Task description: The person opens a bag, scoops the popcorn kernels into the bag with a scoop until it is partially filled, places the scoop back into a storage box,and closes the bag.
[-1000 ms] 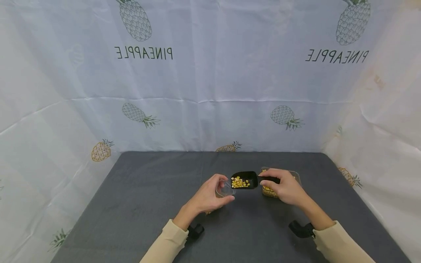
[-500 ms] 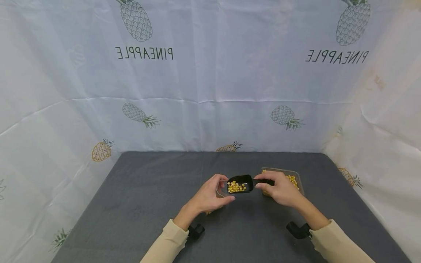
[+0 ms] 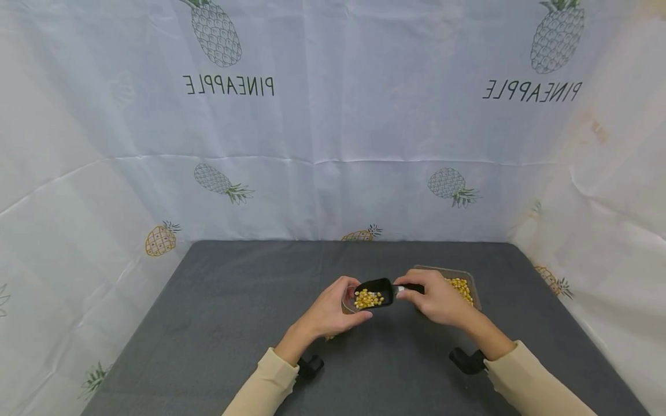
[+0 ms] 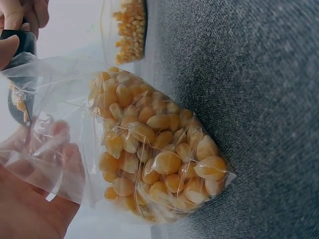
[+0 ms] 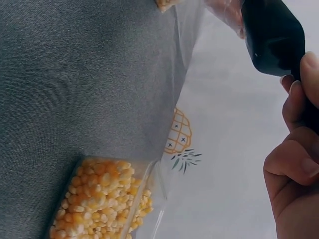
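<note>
My left hand [image 3: 328,309] holds a clear plastic bag [image 4: 70,82] by its mouth, fingers and thumb spread around the opening. Yellow corn kernels [image 4: 154,149] fill the bag's lower part, which sits low by the grey tabletop in the left wrist view. My right hand [image 3: 439,297] grips the handle of a black scoop [image 3: 384,288]. More kernels [image 3: 367,298] lie in the scoop, whose front lip overlaps the bag's mouth between my left thumb and fingers. The bag's body is mostly hidden under my left hand in the head view.
Behind my right hand stands a clear rectangular container [image 3: 452,270] with many corn kernels in it, partly covered by the hand. The grey table [image 3: 234,323] ends at a white curtain [image 3: 312,196] printed with pineapples. Black mounts [image 3: 311,367] sit at both wrists.
My right hand has brought the scoop leftward and slightly down, from beside the bag's mouth to over it, and the scoop has turned a little. The left hand stays in place.
</note>
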The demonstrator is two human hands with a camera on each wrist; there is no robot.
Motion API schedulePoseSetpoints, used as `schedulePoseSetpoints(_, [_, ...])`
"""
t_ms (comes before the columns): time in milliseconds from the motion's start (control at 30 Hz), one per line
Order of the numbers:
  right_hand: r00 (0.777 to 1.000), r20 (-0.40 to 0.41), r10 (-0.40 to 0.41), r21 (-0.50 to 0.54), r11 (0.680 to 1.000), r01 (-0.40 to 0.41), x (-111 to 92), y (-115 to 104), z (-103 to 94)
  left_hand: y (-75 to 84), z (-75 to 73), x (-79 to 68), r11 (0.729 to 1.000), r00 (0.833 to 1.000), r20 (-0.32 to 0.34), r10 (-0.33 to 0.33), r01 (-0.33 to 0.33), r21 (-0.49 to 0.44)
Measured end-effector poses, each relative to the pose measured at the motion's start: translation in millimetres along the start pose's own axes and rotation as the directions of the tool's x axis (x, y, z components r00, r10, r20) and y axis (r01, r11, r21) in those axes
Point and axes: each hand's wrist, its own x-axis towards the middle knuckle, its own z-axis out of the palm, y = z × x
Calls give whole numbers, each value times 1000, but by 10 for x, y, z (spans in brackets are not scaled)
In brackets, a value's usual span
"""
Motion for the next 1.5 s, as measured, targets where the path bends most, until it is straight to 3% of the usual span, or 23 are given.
schedulePoseSetpoints(600, [986, 21, -163, -163, 973, 164, 62, -131, 43, -16, 13, -2, 1000, 1000, 11, -14, 14, -2])
schedulePoseSetpoints(967, [977, 21, -210, -210, 955, 210, 77, -180, 71, -25, 9, -6, 1000, 1000, 21, -15, 15, -15])
schedulePoseSetpoints(1267, [991, -35, -130, -135, 983, 124, -32, -64, 72, -8, 12, -15, 1000, 1000, 14, 11, -10, -26])
schedulePoseSetpoints(1500, [990, -129, -57, -67, 997, 48, -217, 93, 41, -17, 19, -22, 999, 1000, 12, 6, -6, -48])
